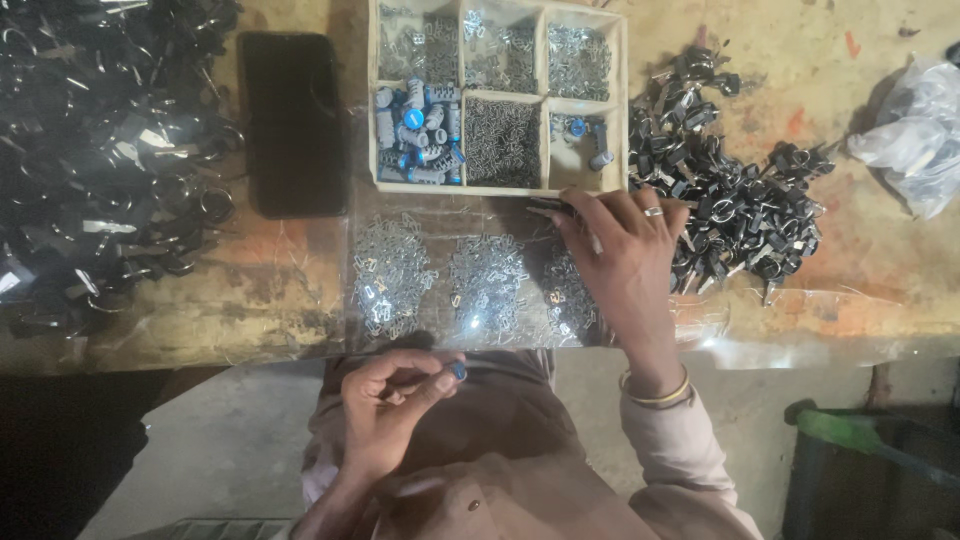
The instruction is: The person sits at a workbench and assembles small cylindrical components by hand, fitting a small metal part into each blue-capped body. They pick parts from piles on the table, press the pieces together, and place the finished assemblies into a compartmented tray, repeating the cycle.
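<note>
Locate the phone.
Head view, upper left: the phone lies flat on the bench, between the black parts pile and the tray.

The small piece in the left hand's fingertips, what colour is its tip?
Blue, seen in the head view: small piece.

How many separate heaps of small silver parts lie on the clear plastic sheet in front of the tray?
3: left heap, middle heap, and right heap, partly hidden under the right hand.
</note>
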